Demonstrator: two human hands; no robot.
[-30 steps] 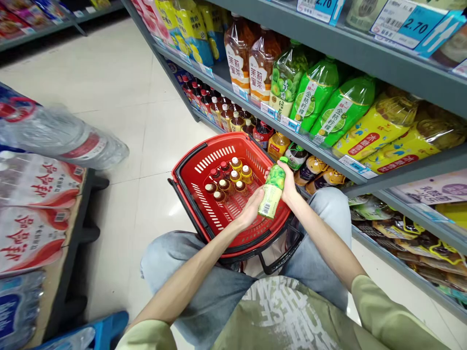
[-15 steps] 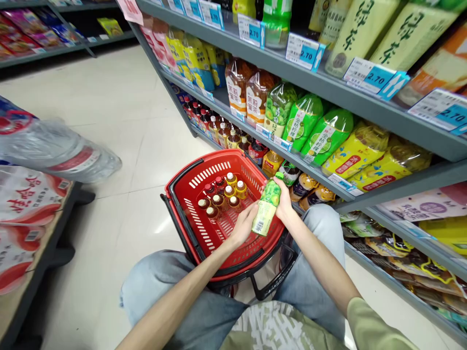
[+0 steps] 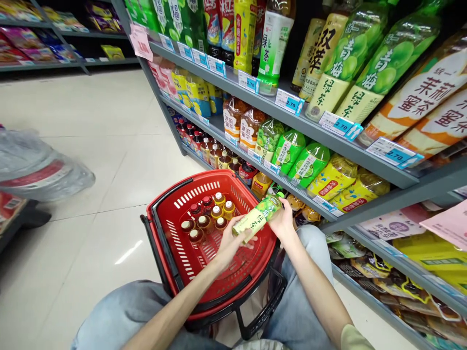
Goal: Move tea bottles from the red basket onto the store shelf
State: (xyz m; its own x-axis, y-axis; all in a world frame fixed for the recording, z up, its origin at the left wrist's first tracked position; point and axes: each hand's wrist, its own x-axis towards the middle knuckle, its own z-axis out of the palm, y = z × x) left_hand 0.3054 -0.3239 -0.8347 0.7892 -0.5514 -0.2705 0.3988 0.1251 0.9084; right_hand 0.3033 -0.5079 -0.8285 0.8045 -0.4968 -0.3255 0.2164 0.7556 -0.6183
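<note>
A green-and-yellow drink bottle point(image 3: 257, 218) lies tilted over the red shopping basket point(image 3: 171, 199), its green cap pointing toward the shelf. My right hand point(image 3: 282, 221) is closed round its upper part near the cap. My left hand point(image 3: 228, 243) cups the bottle's lower end from below, fingers curled against it. Several small capped bottles point(image 3: 206, 218) stand upright in the basket's far half. My knees in light jeans flank the basket.
Grey shelves point(image 3: 314, 131) full of bottled teas and price tags run along the right, with small bottles on the lowest rows. A shrink-wrapped water pack point(image 3: 36, 167) juts in at left. The pale tiled floor point(image 3: 91, 160) stretches ahead.
The bottle has tipped from nearly upright to almost lying flat between both hands. The camera has lifted, so higher shelves show and the basket sits lower and further left.
</note>
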